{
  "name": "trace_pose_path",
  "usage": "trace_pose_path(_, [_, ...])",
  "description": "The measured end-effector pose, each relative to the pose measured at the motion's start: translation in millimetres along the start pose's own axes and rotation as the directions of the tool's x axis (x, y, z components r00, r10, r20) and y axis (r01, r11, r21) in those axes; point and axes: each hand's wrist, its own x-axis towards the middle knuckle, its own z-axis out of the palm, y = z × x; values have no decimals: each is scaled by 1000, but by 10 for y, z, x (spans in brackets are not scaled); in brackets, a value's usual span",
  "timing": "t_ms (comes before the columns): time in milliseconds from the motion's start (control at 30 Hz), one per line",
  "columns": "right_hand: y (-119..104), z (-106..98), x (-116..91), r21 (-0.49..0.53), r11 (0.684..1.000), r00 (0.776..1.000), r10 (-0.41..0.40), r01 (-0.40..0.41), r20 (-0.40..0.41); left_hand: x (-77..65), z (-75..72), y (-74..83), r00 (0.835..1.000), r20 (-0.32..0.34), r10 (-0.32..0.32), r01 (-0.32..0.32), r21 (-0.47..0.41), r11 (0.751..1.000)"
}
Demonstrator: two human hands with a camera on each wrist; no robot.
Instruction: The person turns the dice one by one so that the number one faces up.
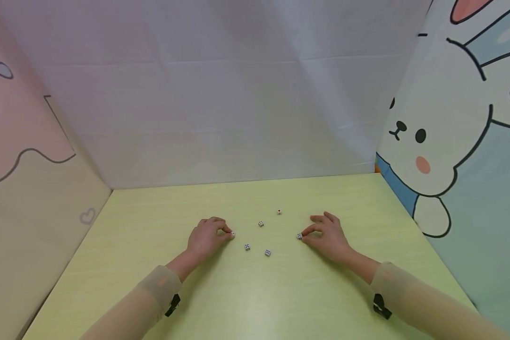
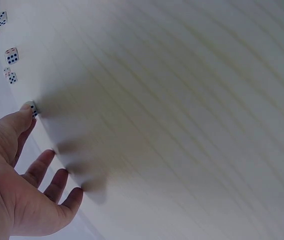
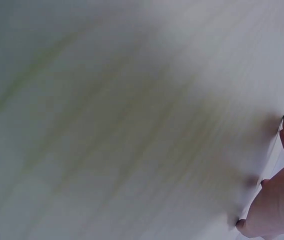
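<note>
While the left hand (image 1: 206, 240) is pinching the left die (image 1: 233, 234) between thumb and finger, its grip narrowed to the die's width, the right hand (image 1: 329, 240) is holding the right die (image 1: 299, 236) in an equally narrow grip. On the surface (image 1: 246, 302) between the hands, two far dice (image 1: 261, 224) and two near dice (image 1: 267, 253) are lying apart from one another.

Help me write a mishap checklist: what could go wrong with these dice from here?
The left hand pinches a small die at the fingertips, so that die might slip. The right hand could likewise lose hold of its own die. If either hand moves inward, it might knock one of the four loose dice lying between the hands.
</note>
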Motion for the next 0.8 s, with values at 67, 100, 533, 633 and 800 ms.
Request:
trace_pose_path(67, [4,1,-5,-7,1000,1000,-21,21,-10,-2,1,0,1000,-1,-2,2,-1,1000])
trace_pose_path(100, [5,1,-6,-14,999,999,-33,32,-16,-3,2,-1,1000,-2,-1,1,-2,1000])
trace_pose_path(533, [33,-44,-4,-27,998,998,-57,57,-31,-8,-11,14,1000,-2,-2,2,-10,1000])
trace_pose_path(633, [18,-73,2,-50,995,995,-87,84,-50,-11,-20,16,1000,0,1,-1,-18,1000])
trace_pose_path(800, [-8,-96,12,-155,978,986,-152,140,-65,-13,-27,16,1000,-2,5,-5,-21,1000])
